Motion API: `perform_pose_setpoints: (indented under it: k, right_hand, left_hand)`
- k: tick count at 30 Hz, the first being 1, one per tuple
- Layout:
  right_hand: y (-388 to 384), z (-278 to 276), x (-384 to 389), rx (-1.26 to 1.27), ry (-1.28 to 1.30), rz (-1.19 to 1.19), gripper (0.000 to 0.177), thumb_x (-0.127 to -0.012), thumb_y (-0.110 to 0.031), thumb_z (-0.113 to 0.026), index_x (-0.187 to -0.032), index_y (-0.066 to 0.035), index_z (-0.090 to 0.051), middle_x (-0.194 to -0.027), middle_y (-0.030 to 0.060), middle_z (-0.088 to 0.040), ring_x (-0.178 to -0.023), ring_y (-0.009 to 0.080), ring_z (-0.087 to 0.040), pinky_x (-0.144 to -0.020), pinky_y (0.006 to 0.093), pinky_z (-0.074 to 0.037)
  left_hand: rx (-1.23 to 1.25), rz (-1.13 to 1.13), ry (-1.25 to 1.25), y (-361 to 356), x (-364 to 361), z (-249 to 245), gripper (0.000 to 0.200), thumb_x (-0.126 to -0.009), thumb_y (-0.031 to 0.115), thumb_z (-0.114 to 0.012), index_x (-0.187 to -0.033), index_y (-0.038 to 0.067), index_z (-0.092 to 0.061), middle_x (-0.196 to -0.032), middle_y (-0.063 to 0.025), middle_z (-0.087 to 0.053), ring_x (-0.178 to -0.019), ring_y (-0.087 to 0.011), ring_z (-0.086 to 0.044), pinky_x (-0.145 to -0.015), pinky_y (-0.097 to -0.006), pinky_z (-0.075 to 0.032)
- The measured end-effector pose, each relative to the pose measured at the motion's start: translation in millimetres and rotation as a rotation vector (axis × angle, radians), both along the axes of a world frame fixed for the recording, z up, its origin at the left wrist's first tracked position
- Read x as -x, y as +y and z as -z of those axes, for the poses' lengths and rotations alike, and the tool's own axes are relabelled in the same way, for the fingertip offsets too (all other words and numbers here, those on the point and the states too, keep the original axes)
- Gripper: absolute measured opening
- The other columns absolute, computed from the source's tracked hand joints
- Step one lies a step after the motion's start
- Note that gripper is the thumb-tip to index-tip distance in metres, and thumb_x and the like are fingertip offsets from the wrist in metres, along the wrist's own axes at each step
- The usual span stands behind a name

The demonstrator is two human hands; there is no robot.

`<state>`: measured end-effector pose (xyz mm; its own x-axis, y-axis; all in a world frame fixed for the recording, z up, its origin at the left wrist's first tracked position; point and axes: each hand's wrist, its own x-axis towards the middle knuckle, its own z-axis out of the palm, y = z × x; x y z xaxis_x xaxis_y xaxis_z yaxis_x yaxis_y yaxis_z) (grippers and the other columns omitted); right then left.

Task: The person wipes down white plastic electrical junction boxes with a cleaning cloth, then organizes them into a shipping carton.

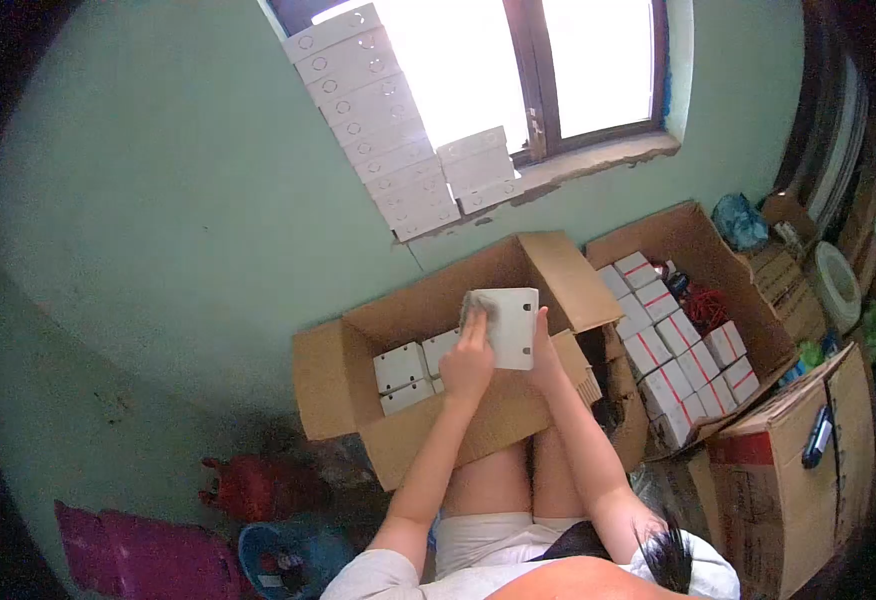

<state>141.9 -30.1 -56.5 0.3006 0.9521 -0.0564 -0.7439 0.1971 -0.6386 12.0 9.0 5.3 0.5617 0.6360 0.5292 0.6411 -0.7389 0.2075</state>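
My right hand (546,362) grips the right edge of a white rectangular box (514,335), which has two small dark holes along that side. Against the left part of its face, my left hand (468,362) presses a grey cloth (476,308) under its fingers. Both hands are above an open cardboard carton (398,435). Inside the carton lie several similar white boxes (399,367), partly hidden by my left forearm.
A second open carton (648,232) at the right holds several small white boxes with red stripes (676,333) and red wire (704,308). White panels with round marks (368,130) are stacked by the window. A blue bucket (258,550) stands lower left; a marker-like item (816,437) rests on another carton.
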Motion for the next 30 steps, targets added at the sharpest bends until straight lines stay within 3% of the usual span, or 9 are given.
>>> perform_pose_setpoints:
  k: [3, 6, 9, 15, 18, 20, 23, 25, 30]
  right_hand:
    - [-0.1, -3.5, 1.9, 0.009, 0.019, -0.026, 0.082, -0.086, -0.074, -0.037, -0.133, -0.008, -0.047, -0.127, 0.0089, -0.056, -0.114, 0.0225, -0.056, -0.094, 0.0398, -0.048]
    - [-4.4, -2.1, -2.7, 0.077, 0.189, -0.095, 0.079, -0.087, -0.073, -0.036, -0.132, -0.009, -0.049, -0.125, 0.0089, -0.058, -0.112, 0.0224, -0.057, -0.093, 0.0386, -0.048]
    - [-10.5, -12.2, 1.0, 0.087, 0.108, -0.026, 0.078, -0.088, -0.072, -0.036, -0.131, -0.008, -0.050, -0.123, 0.0088, -0.059, -0.110, 0.0225, -0.058, -0.092, 0.0382, -0.048]
    - [5.0, -1.8, 2.4, 0.182, -0.044, 0.014, 0.076, -0.092, -0.066, -0.036, -0.133, -0.004, -0.048, -0.125, 0.0090, -0.058, -0.111, 0.0204, -0.059, -0.091, 0.0341, -0.049]
    - [0.0, -0.4, 6.1, 0.066, 0.001, 0.052, 0.074, -0.092, -0.066, -0.038, -0.131, -0.004, -0.050, -0.120, 0.0088, -0.060, -0.106, 0.0194, -0.060, -0.088, 0.0341, -0.050]
    - [-18.2, -19.9, 15.6, -0.032, -0.435, 0.265, 0.072, -0.093, -0.065, -0.039, -0.128, -0.003, -0.053, -0.115, 0.0082, -0.062, -0.100, 0.0184, -0.062, -0.084, 0.0337, -0.051]
    - [0.4, -8.1, 3.2, 0.223, -0.103, 0.014, 0.070, -0.093, -0.064, -0.040, -0.126, -0.004, -0.054, -0.112, 0.0076, -0.063, -0.096, 0.0180, -0.062, -0.080, 0.0340, -0.051]
    - [2.4, -5.6, 4.7, 0.218, -0.111, 0.031, 0.071, -0.092, -0.064, -0.040, -0.126, -0.004, -0.055, -0.111, 0.0076, -0.063, -0.096, 0.0178, -0.062, -0.080, 0.0334, -0.051]
    - [1.6, -0.6, 3.0, 0.124, -0.030, 0.025, 0.063, -0.096, -0.058, -0.038, -0.132, -0.007, -0.051, -0.117, 0.0059, -0.061, -0.102, 0.0172, -0.061, -0.086, 0.0313, -0.049]
  left_hand:
    - [0.030, -0.127, -0.030, -2.1, -1.6, 2.7, 0.051, -0.079, 0.011, -0.051, -0.130, 0.011, -0.056, -0.132, -0.0031, -0.056, -0.062, -0.0299, -0.068, -0.054, -0.0398, -0.056]
    - [-0.012, 0.209, 0.083, -31.8, -3.6, -0.4, 0.058, -0.076, 0.008, -0.054, -0.134, 0.013, -0.053, -0.133, -0.0045, -0.055, -0.058, -0.0281, -0.067, -0.052, -0.0400, -0.055]
    - [0.032, 0.263, 0.041, -19.2, 0.5, 0.6, 0.055, -0.078, 0.008, -0.053, -0.133, 0.013, -0.054, -0.132, -0.0047, -0.056, -0.064, -0.0286, -0.068, -0.054, -0.0394, -0.055]
    - [0.085, -0.070, -0.153, 10.8, -2.6, 3.6, 0.050, -0.082, 0.011, -0.050, -0.131, 0.014, -0.055, -0.133, -0.0076, -0.055, -0.076, -0.0294, -0.069, -0.059, -0.0409, -0.056]
    - [0.051, 0.218, 0.048, -22.7, -8.6, -9.5, 0.055, -0.078, 0.006, -0.053, -0.131, 0.017, -0.056, -0.134, -0.0054, -0.054, -0.076, -0.0286, -0.069, -0.060, -0.0392, -0.057]
    - [0.041, 0.255, 0.003, -19.3, -8.2, -8.6, 0.055, -0.077, 0.005, -0.052, -0.131, 0.017, -0.056, -0.133, -0.0049, -0.055, -0.075, -0.0286, -0.069, -0.059, -0.0389, -0.056]
    - [0.009, 0.240, -0.158, 3.1, -8.5, 3.1, 0.054, -0.078, 0.004, -0.052, -0.130, 0.017, -0.057, -0.132, -0.0041, -0.056, -0.074, -0.0288, -0.069, -0.058, -0.0385, -0.056]
    - [0.085, -0.045, -0.258, 13.2, -8.9, 0.1, 0.053, -0.078, 0.004, -0.053, -0.130, 0.016, -0.057, -0.132, -0.0050, -0.056, -0.073, -0.0301, -0.068, -0.059, -0.0386, -0.056]
    - [0.015, 0.150, -0.070, -20.1, -18.4, -3.3, 0.048, -0.081, 0.010, -0.052, -0.129, 0.016, -0.058, -0.131, -0.0050, -0.057, -0.067, -0.0280, -0.069, -0.055, -0.0380, -0.056]
